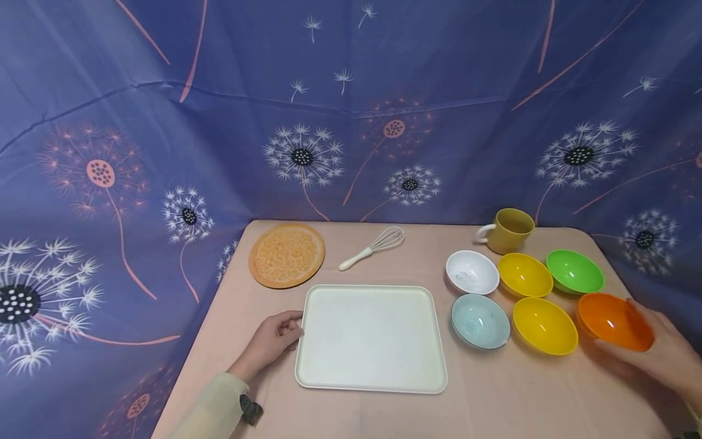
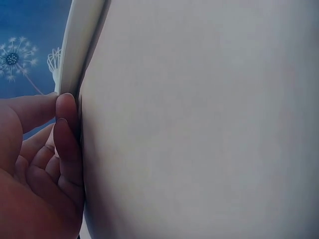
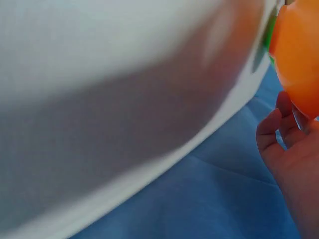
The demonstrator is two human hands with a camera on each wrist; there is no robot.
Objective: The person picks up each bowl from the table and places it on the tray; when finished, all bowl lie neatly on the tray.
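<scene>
A white rectangular tray [image 1: 373, 338] lies on the table in front of me. At its left edge my left hand [image 1: 272, 341] pinches the rim; in the left wrist view thumb and fingertips [image 2: 66, 107] meet at that rim. On the far right, my right hand [image 1: 666, 350] holds an orange bowl [image 1: 611, 317] by its right side, the thumb along the near rim and the fingers round the far side. The right wrist view shows the bowl's outer wall [image 3: 301, 55] against the fingers, partly cut off by the frame.
Left of the orange bowl stand two yellow bowls [image 1: 545, 326], a green bowl [image 1: 574, 271], a white bowl [image 1: 471, 272] and a light blue bowl [image 1: 479, 322]. Behind them is a yellow mug [image 1: 510, 231]. A whisk [image 1: 373, 247] and a round orange-brown mat [image 1: 287, 255] lie beyond the tray.
</scene>
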